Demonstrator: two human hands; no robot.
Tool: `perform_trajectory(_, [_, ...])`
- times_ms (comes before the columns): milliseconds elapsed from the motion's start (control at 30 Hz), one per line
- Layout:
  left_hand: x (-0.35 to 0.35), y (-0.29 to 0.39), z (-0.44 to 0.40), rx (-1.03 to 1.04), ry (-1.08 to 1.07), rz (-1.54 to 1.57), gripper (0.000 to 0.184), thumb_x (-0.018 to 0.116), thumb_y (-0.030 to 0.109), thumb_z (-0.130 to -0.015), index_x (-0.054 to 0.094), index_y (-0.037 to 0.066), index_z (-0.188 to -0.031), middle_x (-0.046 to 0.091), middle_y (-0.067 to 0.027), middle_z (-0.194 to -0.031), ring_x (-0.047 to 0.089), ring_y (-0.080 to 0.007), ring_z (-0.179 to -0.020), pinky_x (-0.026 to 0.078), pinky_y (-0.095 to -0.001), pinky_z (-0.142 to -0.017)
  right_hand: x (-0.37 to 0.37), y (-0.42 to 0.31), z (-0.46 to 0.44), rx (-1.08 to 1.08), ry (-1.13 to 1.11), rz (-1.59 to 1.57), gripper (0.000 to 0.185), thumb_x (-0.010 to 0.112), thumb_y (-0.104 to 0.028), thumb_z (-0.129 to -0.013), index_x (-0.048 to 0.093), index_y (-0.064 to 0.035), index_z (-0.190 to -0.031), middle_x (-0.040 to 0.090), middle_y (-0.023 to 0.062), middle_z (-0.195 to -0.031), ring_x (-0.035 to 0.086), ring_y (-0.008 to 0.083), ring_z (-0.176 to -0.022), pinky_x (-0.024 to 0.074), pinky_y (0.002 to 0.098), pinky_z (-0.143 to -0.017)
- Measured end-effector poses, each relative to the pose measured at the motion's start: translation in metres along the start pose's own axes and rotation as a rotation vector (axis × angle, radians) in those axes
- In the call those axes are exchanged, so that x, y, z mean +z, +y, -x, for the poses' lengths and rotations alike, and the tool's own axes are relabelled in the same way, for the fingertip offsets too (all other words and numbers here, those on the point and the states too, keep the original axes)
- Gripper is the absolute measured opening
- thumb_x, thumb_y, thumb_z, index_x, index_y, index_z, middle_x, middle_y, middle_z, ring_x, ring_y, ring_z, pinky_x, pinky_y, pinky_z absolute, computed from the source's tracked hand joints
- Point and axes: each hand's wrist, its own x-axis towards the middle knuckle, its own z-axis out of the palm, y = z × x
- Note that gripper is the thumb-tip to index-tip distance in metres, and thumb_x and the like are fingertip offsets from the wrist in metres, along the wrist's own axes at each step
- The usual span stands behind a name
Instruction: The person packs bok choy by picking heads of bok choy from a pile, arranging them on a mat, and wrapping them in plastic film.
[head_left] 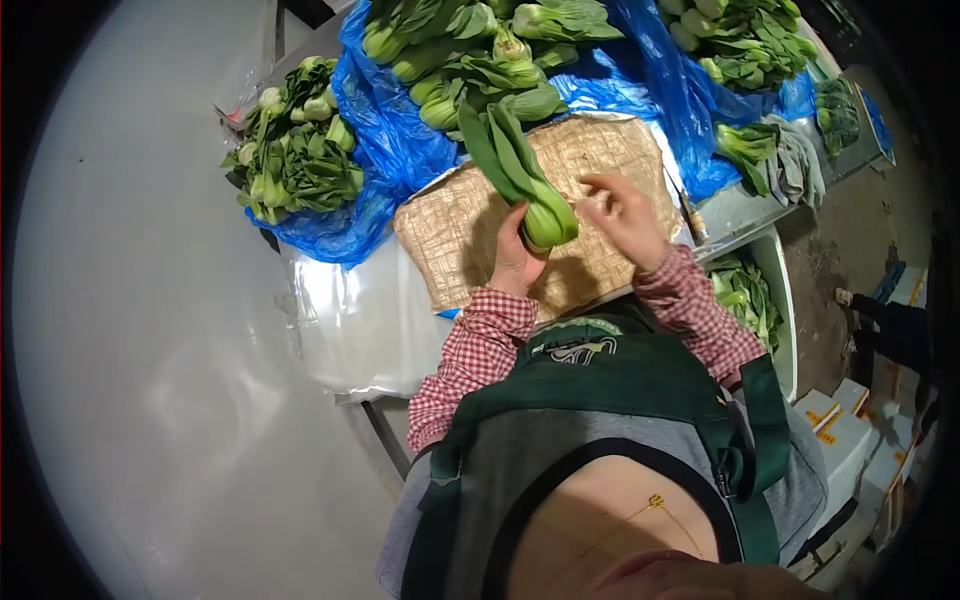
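My left hand (518,258) is closed around the pale base of a green bok choy (532,190), whose leaves point up and away to the left. It is held above a brown, creased mat (450,235) on the table. Just to the right of the bok choy, my right hand (632,222) hovers with its fingers apart and partly bent. I see nothing in it, and it seems not to touch the vegetable. A knife with a wooden handle (697,226) lies at the mat's right edge.
Bok choy heaps lie on blue plastic at the back (490,60), left (300,150) and right (745,45). A grey cloth (796,165) rests at the right. Below it, a white bin (787,320) holds loose leaves (745,300). White boxes (835,430) stand on the floor; another person's leg (895,325) shows at far right.
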Motion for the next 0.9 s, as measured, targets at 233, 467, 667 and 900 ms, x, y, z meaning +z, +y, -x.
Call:
perform_trajectory(233, [0.015, -0.006, -0.001, -0.027, 0.067, 0.21, 0.052, 0.056, 0.039, -0.077, 0.045, 0.002, -0.112, 0.054, -0.0147, -0.104, 0.052, -0.0299, -0.098, 0.043, -0.0422, -0.086, 0.03, -0.017, 0.023, -0.413, 0.223, 0.074, 0.026, 0.067, -0.016, -0.068, 0.056, 0.0017, -0.084, 0.054, 0.0126, -0.084, 0.052, 0.0237, -0.07, 0.0422, 0.0313, -0.06])
perform_trajectory(467, [0.03, -0.014, -0.007, -0.239, -0.153, 0.33, 0.053, 0.061, 0.04, -0.073, 0.047, 0.004, -0.109, 0.055, -0.0139, -0.099, 0.054, -0.0298, -0.094, 0.045, -0.044, -0.082, 0.009, 0.019, 0.071, -0.561, 0.112, 0.037, 0.019, 0.064, -0.002, -0.062, 0.054, -0.0011, -0.078, 0.051, 0.0114, -0.079, 0.051, 0.0251, -0.072, 0.0411, 0.0305, -0.062])
perform_trajectory(667, [0.041, -0.035, -0.005, -0.453, -0.155, 0.528, 0.057, 0.06, 0.046, -0.073, 0.045, 0.006, -0.11, 0.053, -0.012, -0.102, 0.052, -0.0295, -0.097, 0.043, -0.045, -0.081, -0.074, 0.065, 0.138, -0.382, -0.038, 0.209, 0.009, 0.06, 0.002, -0.067, 0.055, 0.0001, -0.074, 0.055, 0.0119, -0.075, 0.053, 0.0236, -0.069, 0.043, 0.031, -0.062])
perform_trajectory(900, [0.057, -0.015, 0.004, -0.252, -0.059, -0.051, 0.048, 0.046, 0.046, -0.084, 0.043, 0.01, -0.116, 0.05, -0.0106, -0.11, 0.046, -0.026, -0.107, 0.04, -0.0434, -0.086, -0.147, 0.11, 0.178, 0.189, 0.007, 0.594, 0.069, 0.059, 0.001, -0.066, 0.033, -0.0049, -0.128, 0.04, 0.0147, -0.127, 0.047, 0.028, -0.107, 0.0401, 0.0325, -0.088])
